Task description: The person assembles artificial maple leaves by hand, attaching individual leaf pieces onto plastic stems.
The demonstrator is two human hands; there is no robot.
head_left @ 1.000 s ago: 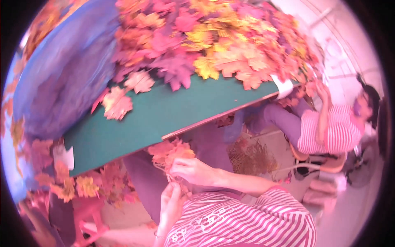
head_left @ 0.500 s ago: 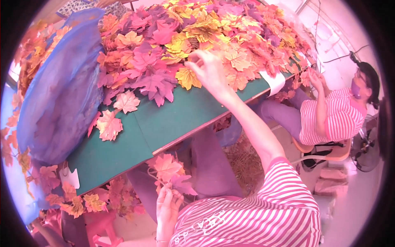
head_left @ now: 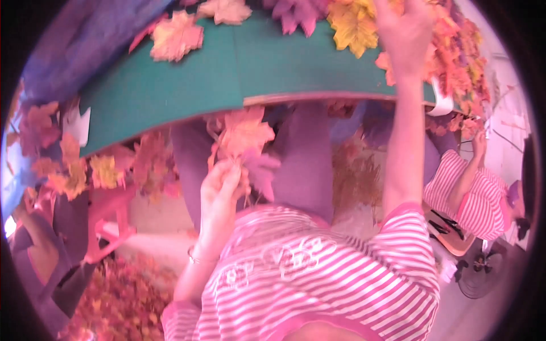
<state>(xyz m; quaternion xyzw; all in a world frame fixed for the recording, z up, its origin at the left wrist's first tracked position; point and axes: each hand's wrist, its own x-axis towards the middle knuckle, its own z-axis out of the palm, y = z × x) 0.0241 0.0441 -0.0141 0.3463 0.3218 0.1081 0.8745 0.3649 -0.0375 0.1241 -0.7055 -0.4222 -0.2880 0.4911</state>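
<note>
My left hand point(head_left: 219, 184) is closed in front of my lap, pinching the stem of an artificial leaf garland. An orange-pink maple leaf point(head_left: 244, 133) stands above its fingers, and a purple leaf point(head_left: 261, 172) hangs beside them. My right arm is stretched over the table; my right hand point(head_left: 406, 37) is at the upper edge, slightly blurred, fingers apart and their tips partly cut off. Nearest to it are a yellow leaf point(head_left: 354, 25) on its left and a heap of orange leaves point(head_left: 455, 62) on its right.
The green table point(head_left: 170, 85) has a wooden front edge. Two pale pink leaves point(head_left: 177, 37) point(head_left: 226, 10) lie near a blue bag point(head_left: 85, 51). A pink stool point(head_left: 108, 219) and a leaf pile point(head_left: 128, 295) are at lower left. Another person point(head_left: 472, 190) sits at right near a fan point(head_left: 482, 266).
The view has tipped downward, so the table and leaf heap sit higher. My right hand's fingers have spread and it is farther right over the leaves. My left hand keeps hold of the garland.
</note>
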